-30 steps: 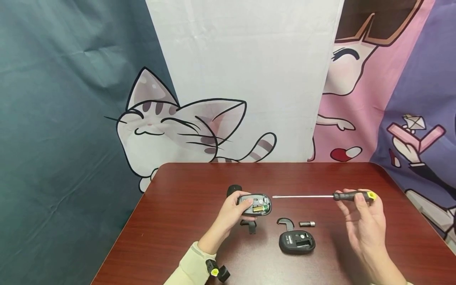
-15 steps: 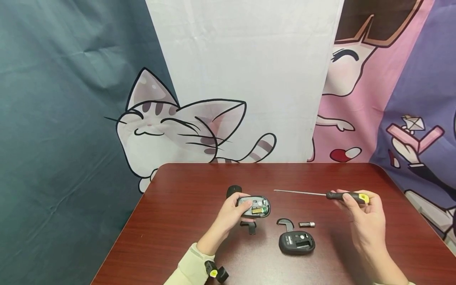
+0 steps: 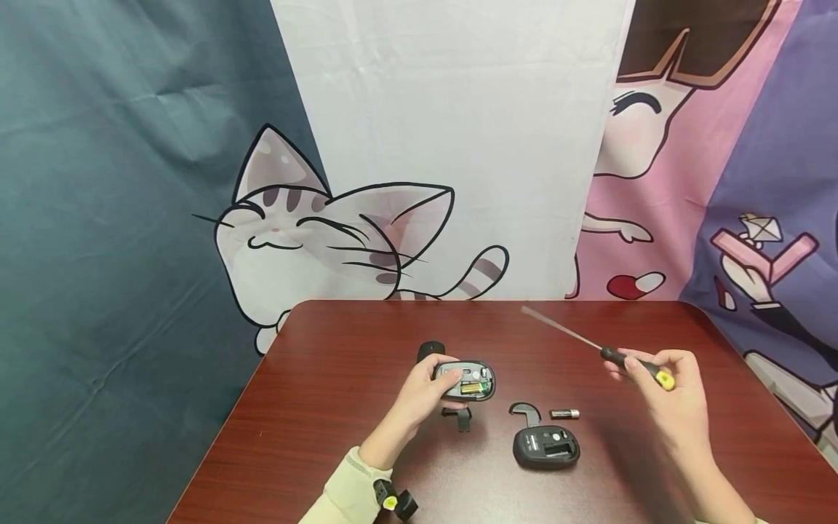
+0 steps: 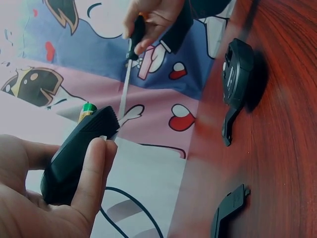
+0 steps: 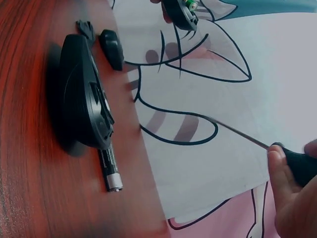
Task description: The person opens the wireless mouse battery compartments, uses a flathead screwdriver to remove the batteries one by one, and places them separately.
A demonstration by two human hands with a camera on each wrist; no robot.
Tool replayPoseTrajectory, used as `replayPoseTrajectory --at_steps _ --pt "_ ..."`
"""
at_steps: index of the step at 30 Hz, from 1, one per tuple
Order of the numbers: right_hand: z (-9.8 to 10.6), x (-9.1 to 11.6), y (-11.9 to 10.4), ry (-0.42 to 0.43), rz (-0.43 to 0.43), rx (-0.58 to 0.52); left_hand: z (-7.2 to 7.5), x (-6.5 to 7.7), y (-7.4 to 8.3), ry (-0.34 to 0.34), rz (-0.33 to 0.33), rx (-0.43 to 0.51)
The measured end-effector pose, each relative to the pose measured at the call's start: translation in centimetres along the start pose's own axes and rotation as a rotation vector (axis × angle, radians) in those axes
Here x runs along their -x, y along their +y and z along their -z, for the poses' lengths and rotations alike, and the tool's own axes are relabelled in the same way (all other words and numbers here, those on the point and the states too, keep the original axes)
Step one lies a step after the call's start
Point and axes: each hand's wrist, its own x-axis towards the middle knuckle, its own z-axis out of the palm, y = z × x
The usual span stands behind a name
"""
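Your left hand (image 3: 419, 393) grips the opened black oval plastic mouse (image 3: 474, 375), lower centre of frame; your right hand (image 3: 673, 397), lower right, grasps the black-and-yellow metal-bladed screwdriver (image 3: 612, 354). Its tip has swung upward, apart from the mouse: the tool appears disengaged.

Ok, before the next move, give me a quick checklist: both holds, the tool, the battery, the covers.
1. Left grip on the held mouse: ok, thumb on its underside.
2. Right grip on the screwdriver: ok, holding the handle.
3. Blade clear of the held mouse: ok, apart in the head view.
4. Battery fully seated: not ok, one end pokes out past the mouse body in the wrist views.
5. Held mouse closed: not ok, its underside is open.
6. Which of the two loose covers fits it: cannot tell; both lie on the table.
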Motion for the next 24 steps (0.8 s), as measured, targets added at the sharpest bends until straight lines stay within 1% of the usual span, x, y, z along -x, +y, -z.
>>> replayPoseTrajectory --at_steps 3,4,6,8,10,13,14,15,16,20,24 --pt "0.5 0.1 0.0 -0.074 -0.082 0.047 0.0 0.0 0.0 0.001 0.001 0.008" --pt "0.7 0.1 0.0 -0.091 -0.12 0.096 0.0 0.0 0.0 0.001 0.001 0.009" --pt "1.1 0.0 0.0 -0.127 -0.203 0.245 0.1 0.0 0.0 0.001 0.0 0.011" --pt "1.4 -0.1 0.0 -0.17 -0.267 0.452 0.1 0.0 0.0 0.002 0.0 0.01" --pt "1.7 -0.2 -0.1 -0.216 -0.313 0.711 0.1 0.0 0.0 0.002 -0.001 0.011" --pt "1.8 -0.2 0.1 -0.263 -0.332 1.034 0.1 0.1 0.1 0.001 -0.002 0.01" --pt "1.9 -0.1 0.2 -0.275 -0.341 1.107 0.2 0.1 0.1 0.0 -0.003 0.01" --pt "1.9 0.0 0.2 -0.286 -0.347 1.156 0.2 0.1 0.1 -0.001 -0.003 0.01" --pt "2.0 0.1 0.4 -0.296 -0.352 1.18 0.2 0.2 0.2 -0.003 -0.006 0.006" --pt "2.5 0.2 1.0 -0.342 -0.372 1.221 0.3 0.3 0.3 -0.001 -0.007 -0.003" --pt "3.1 0.1 1.7 -0.356 -0.366 1.252 0.4 0.5 0.4 0.009 -0.003 -0.009"
